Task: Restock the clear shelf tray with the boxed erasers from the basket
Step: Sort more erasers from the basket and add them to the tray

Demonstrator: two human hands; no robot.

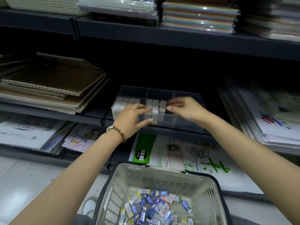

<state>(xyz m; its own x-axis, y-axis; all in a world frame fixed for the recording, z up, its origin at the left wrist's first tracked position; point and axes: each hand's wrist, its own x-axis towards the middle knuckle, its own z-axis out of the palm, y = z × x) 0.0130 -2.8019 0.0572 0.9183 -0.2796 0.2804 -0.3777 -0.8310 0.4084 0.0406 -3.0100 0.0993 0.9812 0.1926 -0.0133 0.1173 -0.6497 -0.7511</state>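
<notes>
A clear shelf tray (pixel 183 95) with dividers sits on the middle shelf. Rows of pale boxed erasers (pixel 155 105) stand in its left and middle compartments. My left hand (pixel 129 118) reaches in from the left, fingers pressed against the middle rows, thumb at the tray's front wall. My right hand (pixel 185 108) touches the same rows from the right, thumb and fingers pinching at the end boxes. Below, a beige basket (pixel 162 177) holds several loose blue and white eraser packs (pixel 154 207). Whether either hand actually grips a box is unclear.
Stacked brown sketchbooks (pixel 53 85) lie left of the tray, white paper pads (pixel 267 114) to its right. A green sketch-paper pack (pixel 170 153) lies on the lower shelf behind the basket. A dark shelf edge (pixel 178 38) overhangs above.
</notes>
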